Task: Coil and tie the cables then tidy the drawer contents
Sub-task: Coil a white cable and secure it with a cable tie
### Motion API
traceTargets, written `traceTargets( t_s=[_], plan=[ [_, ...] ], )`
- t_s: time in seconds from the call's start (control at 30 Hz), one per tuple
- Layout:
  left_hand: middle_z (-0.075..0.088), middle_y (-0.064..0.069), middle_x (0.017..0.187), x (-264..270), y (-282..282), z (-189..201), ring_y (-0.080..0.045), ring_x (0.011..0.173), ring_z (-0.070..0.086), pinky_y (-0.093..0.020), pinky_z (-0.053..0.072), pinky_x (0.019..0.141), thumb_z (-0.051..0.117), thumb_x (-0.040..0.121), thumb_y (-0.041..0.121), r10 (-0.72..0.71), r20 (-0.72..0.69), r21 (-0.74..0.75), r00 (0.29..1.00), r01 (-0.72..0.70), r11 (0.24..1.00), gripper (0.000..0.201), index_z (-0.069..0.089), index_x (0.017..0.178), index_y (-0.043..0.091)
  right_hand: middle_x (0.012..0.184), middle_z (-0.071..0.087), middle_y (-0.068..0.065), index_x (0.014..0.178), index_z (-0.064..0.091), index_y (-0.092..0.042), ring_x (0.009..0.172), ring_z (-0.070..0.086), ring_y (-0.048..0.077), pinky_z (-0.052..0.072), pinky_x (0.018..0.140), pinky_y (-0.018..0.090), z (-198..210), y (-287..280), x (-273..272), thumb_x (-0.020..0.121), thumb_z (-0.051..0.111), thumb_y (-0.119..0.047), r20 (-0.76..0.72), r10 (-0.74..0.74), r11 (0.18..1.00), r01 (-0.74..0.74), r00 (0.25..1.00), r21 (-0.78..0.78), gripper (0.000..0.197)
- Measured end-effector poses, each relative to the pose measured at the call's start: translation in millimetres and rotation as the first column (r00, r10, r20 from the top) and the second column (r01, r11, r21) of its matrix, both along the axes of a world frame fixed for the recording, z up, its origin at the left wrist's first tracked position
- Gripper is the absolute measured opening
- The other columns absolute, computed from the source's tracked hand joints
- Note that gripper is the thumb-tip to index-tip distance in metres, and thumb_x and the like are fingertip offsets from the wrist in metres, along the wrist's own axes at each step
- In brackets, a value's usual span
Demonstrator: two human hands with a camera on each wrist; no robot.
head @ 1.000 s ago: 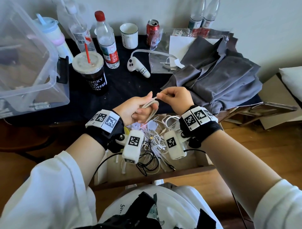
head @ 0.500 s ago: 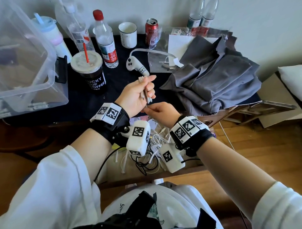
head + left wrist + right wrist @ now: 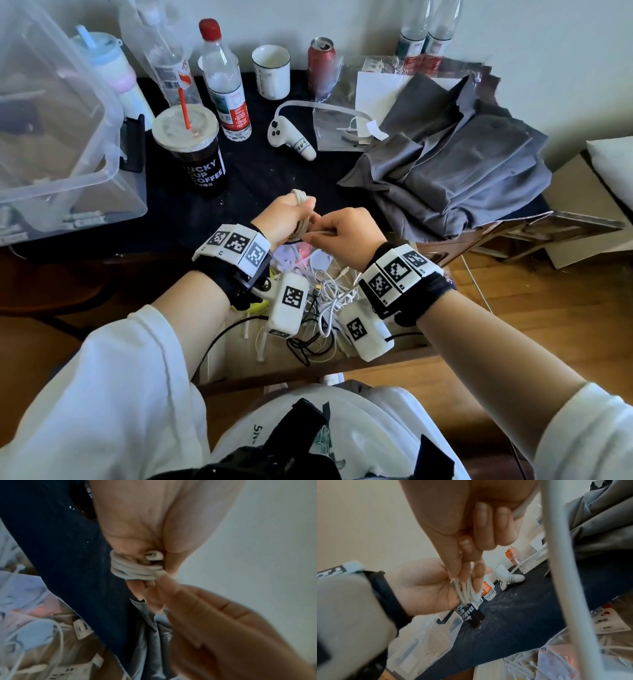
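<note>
Left hand (image 3: 286, 217): my fingers now curl round the coiled cable (image 3: 135, 571), lower than before.
Right hand (image 3: 346, 229): risen beside it, fingers pinching a tie.
Cable: above the open drawer (image 3: 404, 356).

A coffee cup (image 3: 191, 150) stands at ten o'clock. A grey cloth (image 3: 455, 174) lies at two. A white controller (image 3: 291, 138) lies at twelve.
</note>
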State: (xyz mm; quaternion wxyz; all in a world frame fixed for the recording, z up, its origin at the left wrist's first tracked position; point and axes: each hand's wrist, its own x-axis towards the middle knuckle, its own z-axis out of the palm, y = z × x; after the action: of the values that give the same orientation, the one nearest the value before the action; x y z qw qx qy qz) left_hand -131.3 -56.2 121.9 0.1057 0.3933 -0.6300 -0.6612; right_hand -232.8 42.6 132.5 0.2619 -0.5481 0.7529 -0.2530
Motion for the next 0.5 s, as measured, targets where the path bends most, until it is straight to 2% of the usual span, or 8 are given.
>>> traceTargets(
  t_s=[0.07,0.13,0.23,0.3,0.37,0.43,0.47,0.5],
  plan=[
    [0.056,-0.008,0.062,1.3,1.9,-4.0,-0.016,0.053,0.053,-0.024,0.043,0.052,0.043,0.1,0.023,-0.1,0.069,-0.003,0.993,0.1,0.995,0.031,0.054,0.078,0.005,0.066,0.065,-0.002,0.076,0.074,-0.017,0.063,0.052,0.01,0.046,0.063,0.03,0.6,-2.3,-3.6,0.079,0.071,-0.031,-0.012,0.005,1.0,-0.005,1.0,0.004,0.014],
    [0.052,-0.004,0.048,2.6,7.5,-2.4,-0.013,0.038,0.048,-0.02,0.039,0.041,0.035,0.102,0.031,-0.177,0.11,0.054,0.978,0.172,0.984,0.046,0.052,0.07,0.004,0.072,0.068,-0.001,0.073,0.072,-0.022,0.071,0.059,0.014,0.05,0.069,0.034,-0.1,-3.9,-7.9,0.074,0.075,-0.033,-0.016,-0.016,1.0,0.016,1.0,-0.001,0.012],
    [0.037,0.003,0.037,6.5,8.5,-0.1,-0.009,0.029,0.031,-0.017,0.03,0.035,0.021,0.1,0.049,-0.291,0.11,0.169,0.95,0.271,0.948,0.065,0.057,0.069,0.005,0.065,0.064,-0.008,0.067,0.067,-0.029,0.068,0.058,0.009,0.05,0.069,0.033,-1.9,-4.2,-15.6,0.073,0.075,-0.036,0.007,-0.063,0.997,0.063,0.998,-0.048,0.013],
    [0.03,0.006,0.035,9.6,4.6,0.4,-0.007,0.027,0.024,-0.018,0.024,0.034,0.016,0.096,0.058,-0.343,0.052,0.307,0.938,0.312,0.899,0.07,0.058,0.073,0.006,0.068,0.066,-0.006,0.071,0.069,-0.027,0.068,0.059,0.01,0.048,0.07,0.03,-3.5,-3.1,-20.7,0.078,0.072,-0.032,0.06,-0.1,0.988,0.106,0.993,-0.108,0.01],
    [0.026,0.008,0.033,13.3,1.6,2.9,-0.005,0.025,0.02,-0.022,0.015,0.038,0.019,0.094,0.058,-0.348,-0.037,0.404,0.937,0.333,0.852,0.064,0.053,0.07,0.01,0.076,0.07,0.002,0.08,0.074,-0.019,0.073,0.061,0.014,0.045,0.071,0.026,-6.9,-2.3,-25.5,0.084,0.067,-0.025,0.116,-0.125,0.977,0.143,0.985,-0.156,0.01],
    [0.025,0.009,0.033,16.1,0.9,9.5,-0.004,0.025,0.018,-0.025,0.009,0.043,0.031,0.089,0.055,-0.278,-0.168,0.486,0.946,0.325,0.811,0.051,0.05,0.066,0.013,0.064,0.068,-0.009,0.082,0.073,-0.016,0.062,0.057,0.001,0.04,0.061,0.017,-12.3,-1.5,-30.0,0.088,0.062,-0.021,0.17,-0.165,0.969,0.191,0.972,-0.156,0.013],
    [0.025,0.009,0.034,16.3,0.6,13.2,-0.004,0.025,0.019,-0.024,0.009,0.044,0.037,0.086,0.052,-0.212,-0.239,0.527,0.948,0.31,0.791,0.046,0.051,0.065,0.014,0.053,0.061,-0.018,0.079,0.071,-0.017,0.055,0.054,-0.004,0.036,0.056,0.013,-14.9,-1.4,-32.2,0.09,0.06,-0.019,0.182,-0.185,0.967,0.211,0.966,-0.139,0.016],
    [0.026,0.009,0.034,15.8,-0.2,15.9,-0.004,0.026,0.02,-0.022,0.012,0.042,0.038,0.086,0.049,-0.146,-0.307,0.555,0.941,0.301,0.776,0.043,0.051,0.064,0.014,0.046,0.055,-0.022,0.075,0.068,-0.02,0.05,0.052,-0.006,0.035,0.053,0.012,-16.7,-1.3,-33.8,0.092,0.057,-0.019,0.188,-0.193,0.97,0.216,0.963,-0.111,0.02]
  ],
)
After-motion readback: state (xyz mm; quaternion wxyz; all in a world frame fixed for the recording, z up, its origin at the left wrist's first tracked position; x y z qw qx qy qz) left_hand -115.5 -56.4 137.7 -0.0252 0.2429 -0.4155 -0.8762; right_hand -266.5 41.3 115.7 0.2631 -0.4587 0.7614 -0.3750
